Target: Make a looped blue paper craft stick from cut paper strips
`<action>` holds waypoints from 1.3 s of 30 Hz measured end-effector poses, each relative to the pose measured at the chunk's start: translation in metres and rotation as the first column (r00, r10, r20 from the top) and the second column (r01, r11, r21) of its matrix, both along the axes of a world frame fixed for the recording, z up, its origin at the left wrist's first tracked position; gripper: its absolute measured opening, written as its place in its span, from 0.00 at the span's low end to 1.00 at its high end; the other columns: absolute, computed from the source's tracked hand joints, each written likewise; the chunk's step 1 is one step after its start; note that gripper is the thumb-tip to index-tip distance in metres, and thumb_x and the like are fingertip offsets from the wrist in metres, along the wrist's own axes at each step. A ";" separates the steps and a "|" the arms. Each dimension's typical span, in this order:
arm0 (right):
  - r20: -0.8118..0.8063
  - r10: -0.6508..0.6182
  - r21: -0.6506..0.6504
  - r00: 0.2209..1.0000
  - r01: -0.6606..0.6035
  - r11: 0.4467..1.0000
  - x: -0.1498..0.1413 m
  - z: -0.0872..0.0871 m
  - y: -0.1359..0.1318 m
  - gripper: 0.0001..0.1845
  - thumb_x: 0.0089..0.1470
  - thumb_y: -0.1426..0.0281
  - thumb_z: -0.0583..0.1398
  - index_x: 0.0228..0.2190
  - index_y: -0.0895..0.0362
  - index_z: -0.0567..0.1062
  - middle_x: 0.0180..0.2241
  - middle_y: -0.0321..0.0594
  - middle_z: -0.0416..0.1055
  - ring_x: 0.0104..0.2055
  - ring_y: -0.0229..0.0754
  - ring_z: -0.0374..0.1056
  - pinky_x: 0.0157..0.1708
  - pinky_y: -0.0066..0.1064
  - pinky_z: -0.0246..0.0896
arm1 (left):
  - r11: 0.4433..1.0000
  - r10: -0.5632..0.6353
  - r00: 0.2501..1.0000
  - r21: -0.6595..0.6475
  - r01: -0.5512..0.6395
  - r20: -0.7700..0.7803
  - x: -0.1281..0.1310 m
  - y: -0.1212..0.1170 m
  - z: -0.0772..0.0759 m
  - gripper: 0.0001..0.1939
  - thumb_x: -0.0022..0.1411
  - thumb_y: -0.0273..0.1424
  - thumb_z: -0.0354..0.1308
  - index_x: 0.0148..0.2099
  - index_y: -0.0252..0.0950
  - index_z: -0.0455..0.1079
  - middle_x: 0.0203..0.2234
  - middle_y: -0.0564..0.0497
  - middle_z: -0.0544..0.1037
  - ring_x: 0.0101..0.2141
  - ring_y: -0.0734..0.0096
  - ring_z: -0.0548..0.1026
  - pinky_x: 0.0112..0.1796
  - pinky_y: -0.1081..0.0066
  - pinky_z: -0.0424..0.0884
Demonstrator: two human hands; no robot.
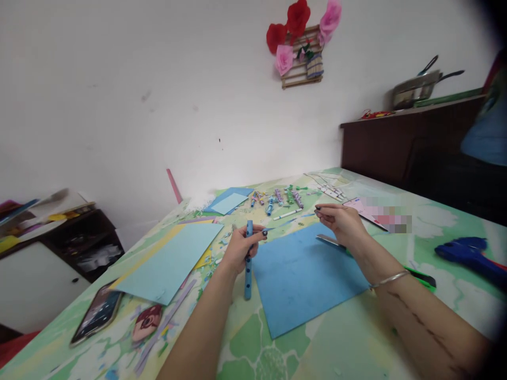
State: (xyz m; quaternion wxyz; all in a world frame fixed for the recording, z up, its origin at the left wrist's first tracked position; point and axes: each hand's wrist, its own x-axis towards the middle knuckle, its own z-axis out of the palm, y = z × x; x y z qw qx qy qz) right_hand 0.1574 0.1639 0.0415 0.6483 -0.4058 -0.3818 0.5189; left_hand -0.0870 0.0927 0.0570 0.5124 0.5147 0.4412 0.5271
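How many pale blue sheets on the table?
2. The larger pale blue sheet lies to the left of the left hand; the smaller pale blue sheet lies farther off, on a darker blue sheet. More may be hidden underneath.

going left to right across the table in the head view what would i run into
Black-screened phone → small pink-and-red case → left hand holding a dotted blue stick → right hand → dark blue tool.

Scissors partly covered, pink screen partly pixelated, blue tool cropped
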 end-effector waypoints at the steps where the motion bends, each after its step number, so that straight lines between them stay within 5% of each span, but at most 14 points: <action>1: -0.047 0.010 -0.018 0.999 -0.011 1.000 0.003 0.000 0.001 0.07 0.39 0.80 0.61 0.25 0.59 0.75 0.22 0.40 0.72 0.27 0.36 0.69 0.27 0.25 0.68 | 1.000 0.000 1.000 0.019 -0.001 0.006 -0.002 0.000 0.001 0.15 0.43 0.33 0.65 0.33 0.31 0.69 0.15 0.58 0.66 0.11 0.88 0.55 0.13 0.80 0.45; 12: -0.397 0.030 -0.144 0.917 -0.095 0.985 0.023 0.005 0.010 0.08 0.48 0.82 0.57 0.24 0.59 0.70 0.19 0.34 0.66 0.20 0.29 0.64 0.20 0.17 0.67 | 0.983 -0.169 0.980 0.058 0.175 -0.104 -0.017 0.000 0.005 0.12 0.43 0.32 0.66 0.26 0.30 0.68 0.11 0.58 0.64 0.10 0.86 0.56 0.14 0.79 0.46; 19: -0.487 -0.146 -0.168 0.861 0.072 0.983 0.039 0.006 0.015 0.09 0.51 0.81 0.56 0.25 0.57 0.67 0.19 0.31 0.66 0.20 0.28 0.64 0.19 0.15 0.66 | 0.958 -0.272 0.951 0.056 0.283 -0.150 -0.025 -0.001 0.008 0.10 0.46 0.32 0.64 0.25 0.30 0.68 0.09 0.59 0.61 0.11 0.86 0.55 0.15 0.79 0.47; 25: -0.514 -0.226 -0.142 0.828 0.178 0.974 0.049 0.007 0.016 0.11 0.55 0.80 0.51 0.24 0.57 0.66 0.22 0.32 0.68 0.23 0.27 0.66 0.24 0.16 0.67 | 0.975 -0.199 0.980 0.091 0.201 -0.029 -0.032 0.002 0.005 0.12 0.49 0.34 0.63 0.26 0.30 0.66 0.11 0.59 0.61 0.11 0.86 0.54 0.14 0.79 0.44; 28: -0.488 -0.149 -0.070 0.860 0.132 0.989 0.038 0.012 0.010 0.09 0.52 0.81 0.53 0.25 0.57 0.67 0.22 0.32 0.68 0.24 0.28 0.66 0.24 0.17 0.66 | 0.982 -0.143 0.986 0.137 0.131 0.088 -0.025 0.005 0.003 0.13 0.51 0.37 0.61 0.27 0.31 0.64 0.15 0.58 0.64 0.11 0.88 0.55 0.14 0.80 0.45; 32: -0.394 0.119 0.041 0.911 -0.112 0.993 0.003 0.021 -0.011 0.08 0.44 0.81 0.60 0.29 0.59 0.72 0.22 0.34 0.69 0.23 0.31 0.65 0.23 0.21 0.63 | 0.980 -0.148 0.953 0.168 0.106 0.264 -0.003 0.002 0.002 0.17 0.56 0.44 0.54 0.34 0.33 0.64 0.24 0.55 0.67 0.12 0.87 0.57 0.14 0.79 0.47; 36: -0.192 0.423 0.143 0.885 -0.401 0.905 -0.037 0.026 -0.041 0.11 0.41 0.75 0.65 0.32 0.60 0.74 0.21 0.37 0.70 0.19 0.29 0.61 0.20 0.20 0.58 | 0.958 -0.243 0.918 0.224 0.178 0.313 0.020 -0.006 0.000 0.13 0.58 0.41 0.52 0.35 0.35 0.60 0.25 0.55 0.65 0.14 0.83 0.60 0.16 0.77 0.51; 39: -0.143 0.480 0.147 0.866 -0.461 0.875 -0.058 0.025 -0.058 0.09 0.40 0.72 0.66 0.27 0.59 0.73 0.20 0.37 0.71 0.20 0.29 0.62 0.21 0.20 0.57 | 0.940 -0.255 0.925 0.295 0.170 0.281 0.029 -0.009 -0.002 0.09 0.59 0.36 0.52 0.35 0.37 0.58 0.24 0.56 0.63 0.14 0.84 0.60 0.16 0.78 0.50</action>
